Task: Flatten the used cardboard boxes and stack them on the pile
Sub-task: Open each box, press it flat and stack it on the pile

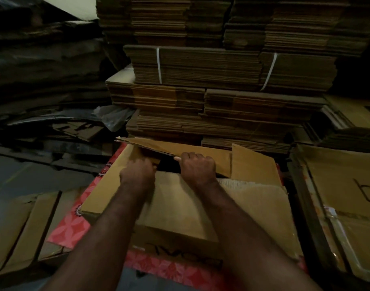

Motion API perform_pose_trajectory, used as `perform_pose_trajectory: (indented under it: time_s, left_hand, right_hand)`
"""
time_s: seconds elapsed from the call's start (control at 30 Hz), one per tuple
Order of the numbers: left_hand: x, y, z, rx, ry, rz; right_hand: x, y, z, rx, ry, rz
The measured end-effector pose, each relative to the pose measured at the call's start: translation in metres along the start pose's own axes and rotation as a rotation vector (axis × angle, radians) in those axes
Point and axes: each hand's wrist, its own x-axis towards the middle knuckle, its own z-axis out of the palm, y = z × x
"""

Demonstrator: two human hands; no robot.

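1. Head view: the cardboard box (180, 206) lies directly under both hands, on a red patterned sheet (68, 225).
2. Left hand (138, 173) curls its fingers onto the far-left flap; right hand (197, 166) grips the raised far flap (171, 147) at its edge.
3. Handling judgement: light, stiff along panels, weak at creases; hold flaps near folds.
4. Bundled pile (201, 68) stands just beyond the hands

Box (180, 198) on mat (70, 225); stacks (222, 101) behind; flattened boxes (347, 185) right.
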Motion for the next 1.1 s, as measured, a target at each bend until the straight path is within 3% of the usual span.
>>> perform_pose_trajectory:
  time_s: [0.27, 0.47, 0.63, 0.9, 1.1]
  left_hand:
    - [-0.014, 0.001, 0.014, 0.015, 0.085, -0.131]
    - [0.012, 0.009, 0.005, 0.142, 0.071, -0.228]
    - [0.009, 0.020, 0.000, 0.358, -0.046, -0.028]
    - [0.008, -0.014, -0.053, 0.379, 0.198, 0.148]
    - [0.030, -0.096, -0.117, 0.248, 0.211, -0.164]
  right_hand:
    - [0.014, 0.006, 0.000, -0.010, 0.108, 0.054]
    - [0.006, 0.005, 0.007, 0.032, 0.098, 0.036]
    - [-0.002, 0.005, 0.008, 0.041, 0.111, 0.032]
    - [-0.001, 0.002, -0.001, 0.093, 0.150, 0.156]
    - [-0.023, -0.001, -0.001, 0.084, 0.120, 0.110]
